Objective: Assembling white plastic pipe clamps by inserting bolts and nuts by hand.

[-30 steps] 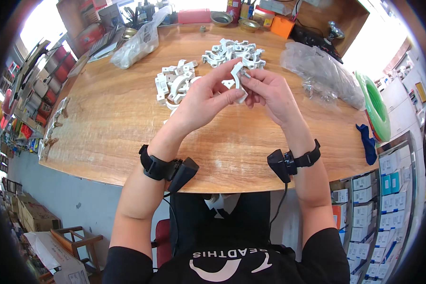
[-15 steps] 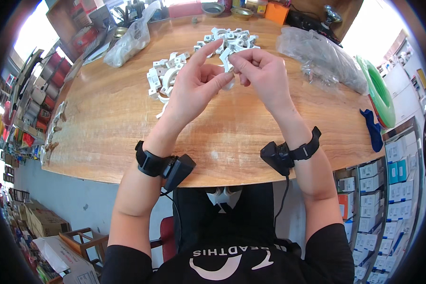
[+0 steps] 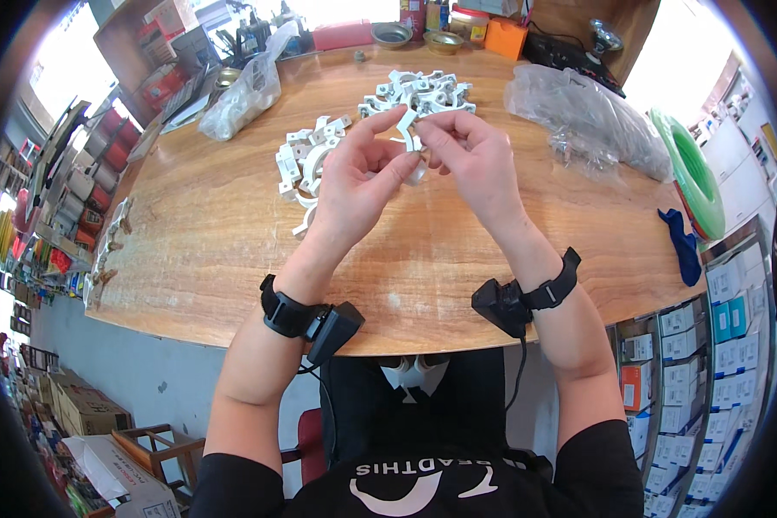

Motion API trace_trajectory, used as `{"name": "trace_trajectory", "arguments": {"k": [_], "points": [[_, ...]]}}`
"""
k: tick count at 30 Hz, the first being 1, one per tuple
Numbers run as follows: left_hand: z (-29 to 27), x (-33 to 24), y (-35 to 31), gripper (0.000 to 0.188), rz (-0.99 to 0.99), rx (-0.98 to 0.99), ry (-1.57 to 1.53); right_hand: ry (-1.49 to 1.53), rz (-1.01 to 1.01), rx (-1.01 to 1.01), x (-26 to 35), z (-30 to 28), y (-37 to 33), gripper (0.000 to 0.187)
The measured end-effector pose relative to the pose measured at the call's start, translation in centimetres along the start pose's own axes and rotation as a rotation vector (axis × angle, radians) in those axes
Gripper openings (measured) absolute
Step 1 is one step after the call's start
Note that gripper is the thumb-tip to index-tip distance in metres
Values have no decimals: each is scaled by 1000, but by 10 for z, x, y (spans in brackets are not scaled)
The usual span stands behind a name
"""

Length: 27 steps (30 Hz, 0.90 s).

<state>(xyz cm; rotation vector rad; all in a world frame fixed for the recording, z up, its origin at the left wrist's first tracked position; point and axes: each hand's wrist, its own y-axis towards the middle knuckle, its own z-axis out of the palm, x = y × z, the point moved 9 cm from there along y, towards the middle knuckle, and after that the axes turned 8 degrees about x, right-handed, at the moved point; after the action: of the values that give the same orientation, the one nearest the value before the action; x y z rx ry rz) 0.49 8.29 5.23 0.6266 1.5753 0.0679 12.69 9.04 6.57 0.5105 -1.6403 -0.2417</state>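
Observation:
My left hand (image 3: 360,179) and my right hand (image 3: 475,162) meet above the middle of the wooden table. Between them is a white plastic pipe clamp (image 3: 405,130), pinched from both sides by thumbs and fingers. The fingers of both hands hide part of it, and what the right fingertips touch on it is too small to make out. Just left of my left hand lies a loose pile of white clamp pieces (image 3: 295,161). Beyond my hands is a second pile of white pipe clamps (image 3: 423,89) with small metal screws showing.
A clear plastic bag (image 3: 243,97) lies at the back left of the wooden table (image 3: 406,285). At the right are a large grey plastic bag (image 3: 583,112), a green coil (image 3: 689,173) and a dark blue cloth (image 3: 680,248). Metal bowls (image 3: 392,34) and an orange box (image 3: 504,39) line the back.
Both hands stay together on the pipe clamp. The left index finger has bent in closer to it. The whole scene sits slightly lower in the picture.

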Motion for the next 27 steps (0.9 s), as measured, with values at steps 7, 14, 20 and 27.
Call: {"name": "trace_trajectory", "arguments": {"k": [7, 14, 20, 27], "points": [[0, 3, 1, 44, 20, -1, -10, 139, 135, 75, -17, 5, 2, 19], [2, 3, 0, 44, 40, -33, -28, 15, -3, -54, -5, -4, -1, 18], [-4, 7, 0, 42, 43, -60, -1, 268, 156, 63, -21, 3, 2, 18], [-2, 12, 1, 41, 19, -46, -39, 110, 78, 1, -14, 0, 3, 21]]}}
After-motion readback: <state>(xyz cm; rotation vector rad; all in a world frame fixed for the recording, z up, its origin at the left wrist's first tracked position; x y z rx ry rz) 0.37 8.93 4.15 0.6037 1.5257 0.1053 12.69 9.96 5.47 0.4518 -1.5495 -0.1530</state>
